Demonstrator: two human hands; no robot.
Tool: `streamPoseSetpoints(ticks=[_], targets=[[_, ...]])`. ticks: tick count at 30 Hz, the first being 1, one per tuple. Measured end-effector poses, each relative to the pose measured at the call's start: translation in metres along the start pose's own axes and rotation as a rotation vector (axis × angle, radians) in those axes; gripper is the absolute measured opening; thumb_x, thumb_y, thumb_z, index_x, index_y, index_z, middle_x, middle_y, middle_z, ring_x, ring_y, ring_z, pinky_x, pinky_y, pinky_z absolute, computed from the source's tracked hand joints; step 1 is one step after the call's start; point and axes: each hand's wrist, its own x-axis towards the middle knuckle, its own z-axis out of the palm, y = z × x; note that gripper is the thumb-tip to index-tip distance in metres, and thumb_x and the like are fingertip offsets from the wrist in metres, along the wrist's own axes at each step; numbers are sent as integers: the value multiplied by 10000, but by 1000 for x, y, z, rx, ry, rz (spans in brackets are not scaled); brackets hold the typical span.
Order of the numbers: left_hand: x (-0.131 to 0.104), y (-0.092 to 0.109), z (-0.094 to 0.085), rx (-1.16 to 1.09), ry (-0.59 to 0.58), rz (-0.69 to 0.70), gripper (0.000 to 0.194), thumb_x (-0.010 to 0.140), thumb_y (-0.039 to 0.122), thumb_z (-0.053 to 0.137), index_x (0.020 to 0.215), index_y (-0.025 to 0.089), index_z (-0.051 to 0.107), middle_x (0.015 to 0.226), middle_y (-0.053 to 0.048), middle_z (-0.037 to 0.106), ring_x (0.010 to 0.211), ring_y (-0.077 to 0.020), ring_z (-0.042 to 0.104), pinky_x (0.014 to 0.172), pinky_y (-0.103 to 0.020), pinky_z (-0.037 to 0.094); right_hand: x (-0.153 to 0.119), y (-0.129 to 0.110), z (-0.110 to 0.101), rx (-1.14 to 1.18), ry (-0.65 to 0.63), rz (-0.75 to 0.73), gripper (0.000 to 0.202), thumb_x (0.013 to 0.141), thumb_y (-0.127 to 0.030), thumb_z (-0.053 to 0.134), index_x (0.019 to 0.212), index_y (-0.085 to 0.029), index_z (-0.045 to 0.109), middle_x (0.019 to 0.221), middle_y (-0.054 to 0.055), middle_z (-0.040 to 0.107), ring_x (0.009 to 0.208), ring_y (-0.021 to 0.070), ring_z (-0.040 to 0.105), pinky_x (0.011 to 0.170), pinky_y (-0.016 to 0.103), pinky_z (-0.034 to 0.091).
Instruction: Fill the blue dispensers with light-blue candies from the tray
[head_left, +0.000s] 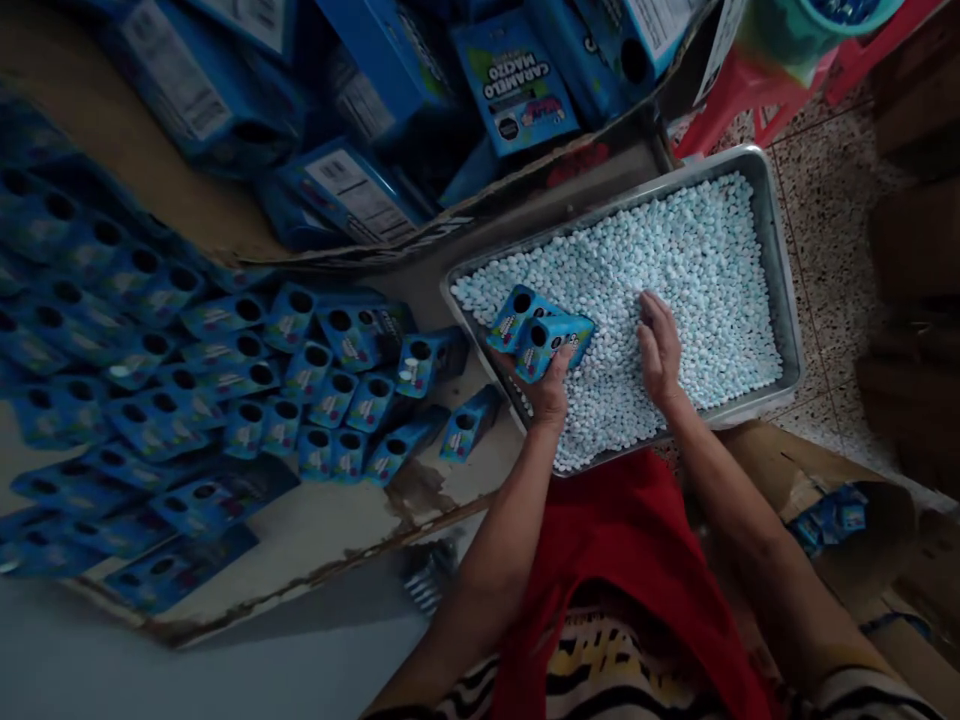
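Two small blue candy boxes (553,345) with round holes in their ends are in my left hand (549,392), its fingers wrapped round them. They are held over the left part of a metal tray (786,290) filled with small pale blue and white candies (697,250). My right hand (660,350) rests at the candies in the middle of the tray, fingers stretched and slightly curved, apart from the boxes. Whether a few candies lie under its palm is hidden.
Many blue boxes (330,400) stand in rows on the worn table (480,470) to the left. A large cardboard carton (247,235) of more blue boxes is at the top. A red stool (727,110) carries a teal tub (795,35). An open cardboard box (795,455) is at lower right.
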Motion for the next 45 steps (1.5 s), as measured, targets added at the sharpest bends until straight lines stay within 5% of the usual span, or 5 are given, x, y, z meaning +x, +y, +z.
streamPoseSetpoints(ticks=[7,14,23,33,45], targets=[[-32,25,60,-127,-25,-51,879,874,828,686,1549,303,481,1457,-88,687,1285,-244,727,1143,-411,577,-13,-12,43,327,295,276,530,1057,-543,399,1383,-245,692,1511,97,669,1521,256,555,1352,567,343],[-10,67,9,66,-112,165,910,615,658,1002,1321,283,568,1198,-48,727,1191,-295,726,1139,-519,578,8,-6,24,997,339,701,469,808,-640,640,1015,-220,681,949,81,773,978,276,760,855,459,656],[2,38,-24,248,-284,391,1044,520,685,1028,1326,206,567,1335,-134,641,1346,-364,634,1226,-548,470,0,-75,-11,1024,17,532,406,921,-670,594,931,-264,603,898,54,701,909,241,690,785,424,619],[-12,57,-9,209,-207,339,783,681,367,977,1341,226,579,1329,-117,669,1289,-314,678,1181,-489,528,2,-124,7,866,118,436,427,869,-698,540,842,-272,520,949,84,617,1016,298,678,916,524,586],[-7,97,-12,342,-408,455,727,758,215,882,1388,248,522,1338,-88,655,1278,-286,670,1114,-432,557,18,-139,16,803,112,70,407,977,-610,543,815,-264,681,936,55,654,899,226,648,917,413,549]])
